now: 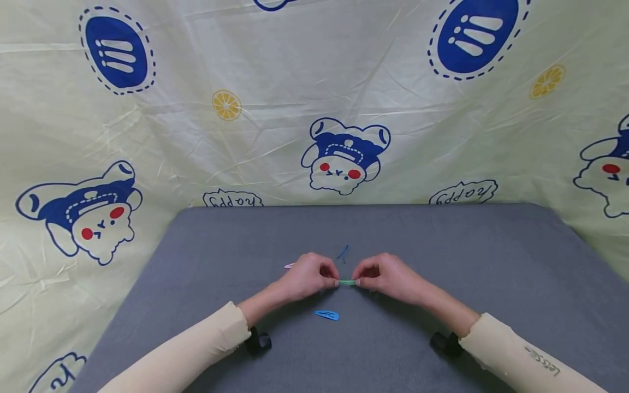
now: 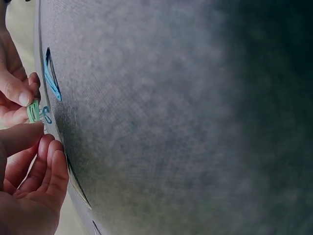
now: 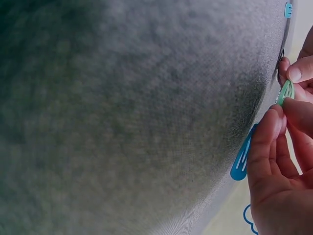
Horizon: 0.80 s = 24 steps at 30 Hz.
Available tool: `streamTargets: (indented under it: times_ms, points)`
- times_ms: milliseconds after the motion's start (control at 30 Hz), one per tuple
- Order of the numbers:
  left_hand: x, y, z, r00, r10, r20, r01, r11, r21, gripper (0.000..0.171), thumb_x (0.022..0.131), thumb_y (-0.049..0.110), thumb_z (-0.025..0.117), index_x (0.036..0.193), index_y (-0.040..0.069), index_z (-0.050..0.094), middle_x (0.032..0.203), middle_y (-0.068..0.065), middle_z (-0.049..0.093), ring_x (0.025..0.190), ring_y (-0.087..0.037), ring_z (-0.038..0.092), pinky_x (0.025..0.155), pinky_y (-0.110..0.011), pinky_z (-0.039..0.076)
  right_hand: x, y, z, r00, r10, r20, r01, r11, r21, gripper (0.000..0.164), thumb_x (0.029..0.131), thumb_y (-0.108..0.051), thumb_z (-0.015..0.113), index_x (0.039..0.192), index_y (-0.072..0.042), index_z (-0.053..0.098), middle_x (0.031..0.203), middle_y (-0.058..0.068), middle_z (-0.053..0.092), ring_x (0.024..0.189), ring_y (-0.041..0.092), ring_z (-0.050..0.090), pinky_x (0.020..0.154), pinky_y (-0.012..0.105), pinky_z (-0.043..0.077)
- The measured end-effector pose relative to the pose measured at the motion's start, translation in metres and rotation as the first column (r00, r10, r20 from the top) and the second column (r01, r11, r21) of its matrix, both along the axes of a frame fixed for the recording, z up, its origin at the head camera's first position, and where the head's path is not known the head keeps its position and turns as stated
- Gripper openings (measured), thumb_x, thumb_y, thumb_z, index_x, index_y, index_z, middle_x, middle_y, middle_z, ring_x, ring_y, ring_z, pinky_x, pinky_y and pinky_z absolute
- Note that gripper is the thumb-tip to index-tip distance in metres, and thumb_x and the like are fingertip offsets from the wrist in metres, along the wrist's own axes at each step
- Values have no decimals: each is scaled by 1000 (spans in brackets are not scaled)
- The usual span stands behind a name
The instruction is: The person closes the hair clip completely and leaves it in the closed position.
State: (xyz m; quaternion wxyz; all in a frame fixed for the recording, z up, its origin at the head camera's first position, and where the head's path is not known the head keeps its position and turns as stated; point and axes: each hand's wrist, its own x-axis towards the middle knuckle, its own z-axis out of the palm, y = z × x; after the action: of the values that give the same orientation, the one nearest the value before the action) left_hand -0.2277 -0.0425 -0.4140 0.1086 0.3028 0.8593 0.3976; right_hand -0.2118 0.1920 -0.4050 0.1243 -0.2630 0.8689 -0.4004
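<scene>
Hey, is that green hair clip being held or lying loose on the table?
Held: the left hand and right hand pinch the green hair clip at opposite ends.

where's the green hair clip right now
In the head view, the green hair clip is just right of centre, pinched between the left hand and right hand, with the blue clip below it and slightly left.

Left grip (image 1: 312, 276) and right grip (image 1: 390, 277) cover the ends of the green clip (image 1: 346, 283); pink object (image 1: 288, 266), partly hidden; desk (image 1: 363, 360), cut off below.
</scene>
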Motion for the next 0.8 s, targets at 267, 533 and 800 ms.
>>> streamTargets:
  times_ms: [267, 533, 800]
  points:
    - [-1, 4, -2, 1000, -20, -16, 19, 999, -50, 8, 86, 7, 75, 79, 11, 71, 69, 9, 60, 64, -5, 52, 61, -22, 43, 1, -1, -2, 1000, 18, -7, -18, 999, 39, 8, 91, -8, 69, 93, -13, 74, 84, -5, 69, 72, 13, 57, 64, 27, 48]
    - [-1, 8, -1, 997, -46, -58, 41, 995, -93, 11, 86, 6, 74, 77, 12, 70, 68, 10, 59, 63, -5, 51, 59, -21, 43, 2, 1, -4, 998, 31, -46, -28, 997, 70, 8, 90, -9, 69, 90, -15, 74, 82, -7, 68, 72, 11, 57, 64, 27, 47]
    - [-2, 12, -1, 992, -69, -105, 52, 986, -159, 11, 84, 8, 76, 76, 13, 71, 68, 11, 59, 64, -4, 51, 60, -20, 42, 2, 2, -3, 998, 17, -56, -12, 996, 85, 11, 89, -6, 69, 88, -17, 74, 80, -8, 67, 69, 10, 55, 62, 27, 46]
